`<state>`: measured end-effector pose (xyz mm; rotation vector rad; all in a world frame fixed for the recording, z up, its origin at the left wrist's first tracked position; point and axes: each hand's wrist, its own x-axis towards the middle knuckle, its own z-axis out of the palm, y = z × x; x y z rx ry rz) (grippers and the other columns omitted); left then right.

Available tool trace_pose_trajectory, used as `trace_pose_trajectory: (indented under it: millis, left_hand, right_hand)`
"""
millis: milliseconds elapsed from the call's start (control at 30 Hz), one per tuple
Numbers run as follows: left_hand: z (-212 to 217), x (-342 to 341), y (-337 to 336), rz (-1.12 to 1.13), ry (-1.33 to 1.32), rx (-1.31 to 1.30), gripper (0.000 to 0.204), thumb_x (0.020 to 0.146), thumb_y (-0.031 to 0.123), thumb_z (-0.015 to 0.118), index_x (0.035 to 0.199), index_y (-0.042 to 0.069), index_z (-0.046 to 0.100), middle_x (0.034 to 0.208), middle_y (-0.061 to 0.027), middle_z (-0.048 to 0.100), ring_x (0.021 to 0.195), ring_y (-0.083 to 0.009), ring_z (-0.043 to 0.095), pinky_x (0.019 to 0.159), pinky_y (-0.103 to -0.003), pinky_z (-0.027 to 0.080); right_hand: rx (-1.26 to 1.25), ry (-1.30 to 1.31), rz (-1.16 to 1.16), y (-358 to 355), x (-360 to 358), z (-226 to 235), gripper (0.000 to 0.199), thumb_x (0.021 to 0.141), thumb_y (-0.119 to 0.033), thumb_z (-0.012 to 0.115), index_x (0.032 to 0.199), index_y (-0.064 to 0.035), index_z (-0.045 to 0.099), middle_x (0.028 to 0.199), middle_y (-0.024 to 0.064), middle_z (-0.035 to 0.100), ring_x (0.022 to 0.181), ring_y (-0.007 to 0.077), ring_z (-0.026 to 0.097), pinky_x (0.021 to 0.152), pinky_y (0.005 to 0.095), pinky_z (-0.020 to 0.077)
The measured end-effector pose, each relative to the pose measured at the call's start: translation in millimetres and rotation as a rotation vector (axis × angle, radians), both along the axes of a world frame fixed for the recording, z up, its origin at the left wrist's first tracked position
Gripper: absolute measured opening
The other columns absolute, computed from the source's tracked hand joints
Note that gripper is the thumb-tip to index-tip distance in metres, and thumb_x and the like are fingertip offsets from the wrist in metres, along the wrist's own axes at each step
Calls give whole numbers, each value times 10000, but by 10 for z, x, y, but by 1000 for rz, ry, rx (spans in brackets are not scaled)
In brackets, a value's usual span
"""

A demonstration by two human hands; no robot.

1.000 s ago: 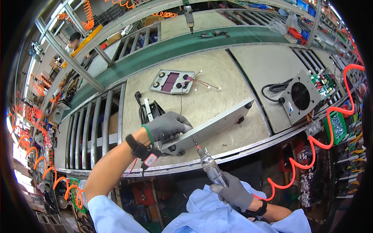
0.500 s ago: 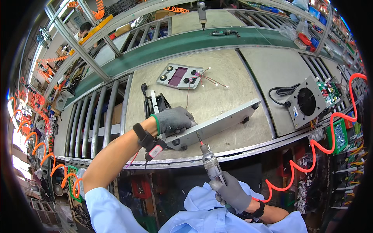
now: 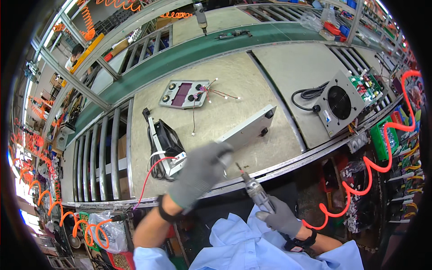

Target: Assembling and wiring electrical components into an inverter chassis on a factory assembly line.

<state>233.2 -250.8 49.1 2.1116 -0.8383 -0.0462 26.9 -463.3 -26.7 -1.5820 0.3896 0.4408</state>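
Observation:
My right hand (image 3: 281,217), in a grey glove, is closed around a powered screwdriver (image 3: 257,194) whose thin bit points away from me, apart from the panel. My left hand (image 3: 200,173), also gloved, is in front of the near left end of a grey metal panel (image 3: 249,128) with black feet. Motion blurs its fingers, so whether they touch or hold anything does not show. Left of it lies a black fan-like part on a metal bracket (image 3: 167,137), with a coiled black cord. Farther back lies a plate (image 3: 183,93) with a purple grid, round fittings and loose wires.
To the right stands a metal plate with a black fan (image 3: 339,102), beside a green circuit board (image 3: 365,87). An orange coiled hose (image 3: 373,168) hangs at the right. Another screwdriver (image 3: 200,19) hangs above the green belt (image 3: 270,33). Rollers (image 3: 103,157) lie left.
My view has shifted right. My left hand has come off the panel's upper edge toward me and blurs. The screwdriver bit has drawn away from the panel, and my right hand still grips the tool.

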Motion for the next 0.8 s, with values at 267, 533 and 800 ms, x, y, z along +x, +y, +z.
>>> trace_pose_trajectory:
  millis: [267,533,800]
  left_hand:
    - [-1246,-288,-642,129,-176,273,98,870,132,723,964,104,728,880,-148,660,820,-359,675,743,-482,544]
    - [-1069,-378,-551,295,559,-263,117,986,106,691,1057,16,712,934,-113,714,744,-176,667,657,-317,539]
    - [-937,-473,-294,381,1085,-391,253,1038,261,698,987,12,697,765,-56,680,580,-92,582,536,-223,456]
  right_hand:
    - [-62,134,-133,-531,-329,-164,553,875,-342,833,1262,-19,606,849,63,636,665,106,609,578,306,503]
    - [-147,13,-64,-483,-318,-227,649,839,-399,846,1309,-21,606,1010,148,724,890,214,693,831,381,558]
    - [-133,-54,136,-387,-172,-112,656,824,-433,849,1288,-32,617,1022,177,731,936,321,735,855,421,568]
